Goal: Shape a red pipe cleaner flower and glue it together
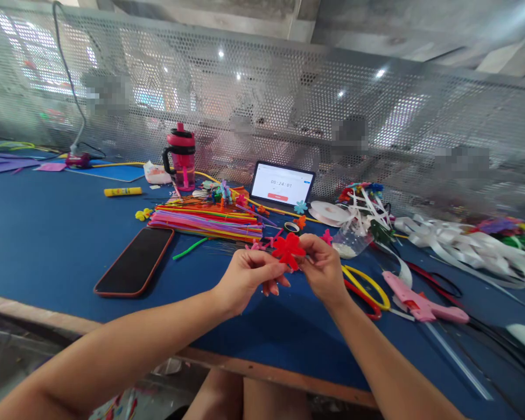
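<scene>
Between both hands, above the blue table, is a red pipe-cleaner flower with rounded petals. My left hand pinches its lower left side with thumb and fingers. On the other side, my right hand grips the flower's right edge, its fingertips partly hidden behind the petals. Just beyond the hands lies a bundle of coloured pipe cleaners. A black ring of tape, an orange flower and a light blue flower sit past the red one.
A phone lies left, with a glue stick behind it. Farther back stand a pink tumbler and a tablet showing a timer. At right are a pink glue gun, yellow pipe cleaners and white ribbon. A perforated metal panel closes the back.
</scene>
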`<state>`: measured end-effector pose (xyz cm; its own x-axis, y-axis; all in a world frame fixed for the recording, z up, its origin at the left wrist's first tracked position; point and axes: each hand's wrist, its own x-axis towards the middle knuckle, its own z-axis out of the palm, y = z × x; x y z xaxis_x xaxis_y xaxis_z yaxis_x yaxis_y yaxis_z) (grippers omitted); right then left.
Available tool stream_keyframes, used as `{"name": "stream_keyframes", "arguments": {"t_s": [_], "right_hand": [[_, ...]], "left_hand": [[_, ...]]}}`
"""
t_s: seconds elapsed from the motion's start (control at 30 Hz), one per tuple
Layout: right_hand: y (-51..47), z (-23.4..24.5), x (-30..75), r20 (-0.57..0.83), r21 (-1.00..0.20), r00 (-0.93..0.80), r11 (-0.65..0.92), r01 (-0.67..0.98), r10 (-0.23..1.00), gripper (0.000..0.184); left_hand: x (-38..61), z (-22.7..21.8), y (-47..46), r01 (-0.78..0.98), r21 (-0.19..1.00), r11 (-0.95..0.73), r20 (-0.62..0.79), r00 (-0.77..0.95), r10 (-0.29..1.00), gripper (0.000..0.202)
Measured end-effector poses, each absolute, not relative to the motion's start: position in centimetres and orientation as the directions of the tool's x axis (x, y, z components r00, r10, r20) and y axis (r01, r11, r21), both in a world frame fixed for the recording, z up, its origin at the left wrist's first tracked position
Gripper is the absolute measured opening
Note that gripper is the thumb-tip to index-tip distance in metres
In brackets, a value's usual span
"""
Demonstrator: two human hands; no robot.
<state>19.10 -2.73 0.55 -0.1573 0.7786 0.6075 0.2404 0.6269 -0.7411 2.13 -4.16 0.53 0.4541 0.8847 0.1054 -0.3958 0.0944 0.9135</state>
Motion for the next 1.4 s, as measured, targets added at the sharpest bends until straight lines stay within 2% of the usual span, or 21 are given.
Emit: {"name": "stream_keyframes", "arguments": {"t_s": [0.2, 0.47, 0.67, 0.83, 1.03, 1.17, 1.4], "right_hand": [[-2.77, 0.41, 18.94, 0.587, -0.764, -0.123, 0.598, 0.244, 0.8, 0.013], [-2.72, 0.2, 19.06, 0.601, -0.756, -0.117, 0.609, 0.238, 0.791, 0.013], [-3.0, 0.48, 18.56, 0.629, -0.7, -0.12, 0.626, 0.344, 0.768, 0.009], [-3.15, 0.61, 18.25, 0.622, -0.692, -0.114, 0.612, 0.382, 0.775, 0.007], [-3.23, 0.71, 18.28, 0.638, -0.683, -0.097, 0.62, 0.386, 0.764, 0.007], [-3.34, 0.86, 18.23, 0.657, -0.662, -0.1, 0.635, 0.397, 0.747, 0.007], [-3.21, 0.58, 18.55, 0.637, -0.695, -0.082, 0.617, 0.369, 0.767, 0.006]], "left_hand": [[2.29, 0.38, -4.13, -0.376, 0.925, 0.048, 0.121, 0.413, 0.903, 0.025], [2.37, 0.29, -3.89, -0.465, 0.858, 0.216, 0.077, 0.534, 0.842, 0.025], [2.34, 0.17, -4.02, -0.416, 0.908, 0.055, 0.113, 0.369, 0.923, 0.03], [2.29, 0.2, -4.07, -0.348, 0.935, -0.064, 0.171, 0.287, 0.943, 0.03], [2.4, 0.29, -3.97, -0.427, 0.897, 0.113, 0.097, 0.44, 0.893, 0.031], [2.45, 0.2, -4.09, -0.41, 0.882, 0.233, 0.04, 0.557, 0.83, 0.029], [2.16, -0.35, -3.67, -0.344, 0.908, 0.238, 0.062, 0.673, 0.737, 0.031]]}}
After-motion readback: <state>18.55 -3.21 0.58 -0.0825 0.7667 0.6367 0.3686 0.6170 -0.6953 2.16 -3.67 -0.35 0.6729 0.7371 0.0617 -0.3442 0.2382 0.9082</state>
